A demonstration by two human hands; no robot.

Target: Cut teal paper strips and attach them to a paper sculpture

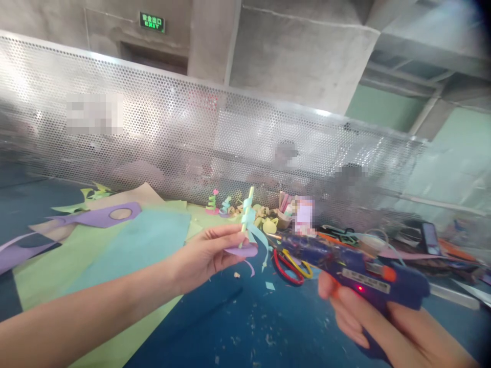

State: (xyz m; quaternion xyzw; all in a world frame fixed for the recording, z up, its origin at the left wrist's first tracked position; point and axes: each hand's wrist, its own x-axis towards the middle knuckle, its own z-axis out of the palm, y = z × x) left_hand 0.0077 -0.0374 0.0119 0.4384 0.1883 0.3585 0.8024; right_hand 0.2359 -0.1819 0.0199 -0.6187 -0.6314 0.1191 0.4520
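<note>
Left hand (215,250): one, pinching the paper spiral (249,215) on its stick near the purple base, above the table
Right hand (364,309): one, wrapped around one glue gun (341,266), nozzle towards the paper spiral; contact, cannot tell
Scissors (282,272): one pair, red and yellow handles
Phone (431,239): one, far right
Surface: blue table (199,327), scrap-flecked; coloured paper sheets (138,245) at left
Room: perforated metal screen (172,117), concrete wall (303,56), one exit sign (152,22)

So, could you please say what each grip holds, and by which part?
Left grip: craft piece, near its purple base. Right grip: blue glue gun, by its handle.
</note>
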